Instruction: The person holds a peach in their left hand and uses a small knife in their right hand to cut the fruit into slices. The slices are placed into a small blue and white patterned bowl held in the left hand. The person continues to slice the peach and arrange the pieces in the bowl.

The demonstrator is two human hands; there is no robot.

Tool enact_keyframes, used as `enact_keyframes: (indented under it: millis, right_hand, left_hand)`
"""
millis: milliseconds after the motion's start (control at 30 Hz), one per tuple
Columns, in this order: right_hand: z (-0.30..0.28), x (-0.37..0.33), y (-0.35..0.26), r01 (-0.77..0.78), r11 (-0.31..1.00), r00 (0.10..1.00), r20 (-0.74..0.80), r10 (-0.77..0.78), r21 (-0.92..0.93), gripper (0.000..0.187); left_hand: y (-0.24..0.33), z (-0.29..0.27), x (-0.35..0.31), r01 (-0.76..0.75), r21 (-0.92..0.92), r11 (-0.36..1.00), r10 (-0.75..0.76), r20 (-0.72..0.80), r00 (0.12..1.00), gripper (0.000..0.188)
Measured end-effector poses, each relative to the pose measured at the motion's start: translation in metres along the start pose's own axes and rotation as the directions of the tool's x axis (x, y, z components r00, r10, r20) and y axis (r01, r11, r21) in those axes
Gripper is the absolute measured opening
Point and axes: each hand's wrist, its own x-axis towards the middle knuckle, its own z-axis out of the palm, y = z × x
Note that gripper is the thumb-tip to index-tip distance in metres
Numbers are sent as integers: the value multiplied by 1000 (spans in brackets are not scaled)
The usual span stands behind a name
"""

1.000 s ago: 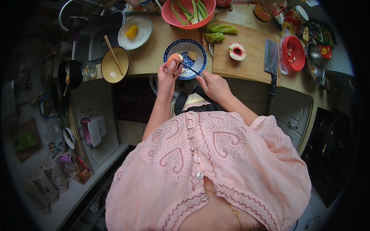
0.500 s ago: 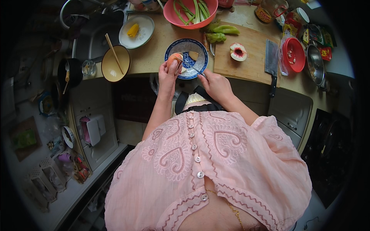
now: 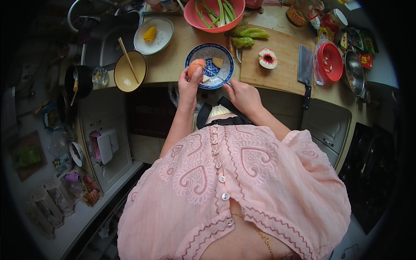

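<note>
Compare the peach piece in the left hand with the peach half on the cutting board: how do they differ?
The peach piece is held by the left hand over the blue patterned bowl, skin side up; the peach half lies untouched on the cutting board, cut face up, its red pit hollow showing. Both have orange-pink skin.

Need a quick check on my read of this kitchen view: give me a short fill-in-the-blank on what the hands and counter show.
1. The left hand holds a peach over the blue ____.
2. The right hand holds a small ____.
3. The halved peach lies on the wooden ____.
4. The cleaver lies to the ____ of the halved peach.

Missing words: bowl; knife; board; right
</note>
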Motion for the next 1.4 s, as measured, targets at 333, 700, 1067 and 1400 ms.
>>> enact_keyframes:
  millis: [333,700,1067,1400]
  right_hand:
    - [8,2,2,-19,1000,1000,-16,18,-24,30]
    - [14,3,0,-129,988,987,102,121,80,34]
    - [12,32,8,-139,840,989,23,149,525,41]
    - [27,62,-9,-520,487,853,399,335,702,56]
  left_hand:
    - [0,6,-1,6,6,1000,-5,-106,994,57]
    - [-4,6,-1,30,-23,999,-33,-129,991,54]
    - [1,4,-6,102,-107,989,-98,44,994,54]
    - [-8,-3,-10,0,-43,999,6,132,991,59]
